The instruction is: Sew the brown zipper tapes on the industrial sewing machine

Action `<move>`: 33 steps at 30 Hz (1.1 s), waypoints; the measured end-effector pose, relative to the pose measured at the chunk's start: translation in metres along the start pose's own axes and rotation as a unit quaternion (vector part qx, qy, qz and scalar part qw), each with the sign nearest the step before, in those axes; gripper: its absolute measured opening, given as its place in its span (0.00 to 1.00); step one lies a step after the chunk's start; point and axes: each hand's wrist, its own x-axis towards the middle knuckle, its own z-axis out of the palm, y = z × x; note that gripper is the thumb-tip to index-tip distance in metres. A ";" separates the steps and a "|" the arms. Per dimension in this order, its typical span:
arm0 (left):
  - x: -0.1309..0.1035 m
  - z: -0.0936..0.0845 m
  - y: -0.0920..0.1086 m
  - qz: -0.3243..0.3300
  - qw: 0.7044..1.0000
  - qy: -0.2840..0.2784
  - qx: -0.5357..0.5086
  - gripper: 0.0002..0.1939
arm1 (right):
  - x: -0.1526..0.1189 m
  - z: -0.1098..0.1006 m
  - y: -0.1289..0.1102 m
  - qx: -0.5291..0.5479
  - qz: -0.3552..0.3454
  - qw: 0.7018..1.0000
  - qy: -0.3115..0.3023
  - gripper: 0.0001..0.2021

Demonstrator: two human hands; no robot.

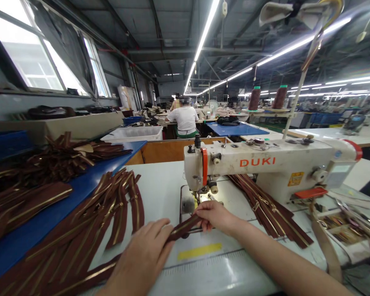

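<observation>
A brown zipper [185,227] with brass-coloured teeth stretches between my two hands, just in front of the needle area of a white DUKI sewing machine [225,162]. My right hand [214,216] pinches its far end beside the presser foot. Closed over the nearer part is my left hand [146,253], with the fingers on top and the thumb hidden. From under that hand a zipper length [95,276] runs to the lower left; whether it is the same piece I cannot tell. More brown zippers [111,201] lie in a loose bundle to the left.
Behind the needle, several zippers [274,213] lie under the machine arm. A blue table [83,185] on the left bears heaped zippers. At right sits a small tray [342,230] of metal parts and tools. Farther back, a person in a white shirt [185,120] sits facing away.
</observation>
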 end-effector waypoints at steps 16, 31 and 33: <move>0.042 0.043 0.016 0.069 0.985 0.047 -0.151 0.13 | -0.019 -0.023 0.009 -0.216 -0.238 0.943 0.085 0.15; 0.041 0.040 0.016 -0.021 0.966 0.032 -0.255 0.12 | -0.014 -0.021 0.013 -0.350 -0.307 0.881 0.084 0.07; 0.041 0.039 0.016 -0.029 0.965 0.017 -0.261 0.13 | -0.014 -0.020 0.012 -0.358 -0.298 0.880 0.088 0.07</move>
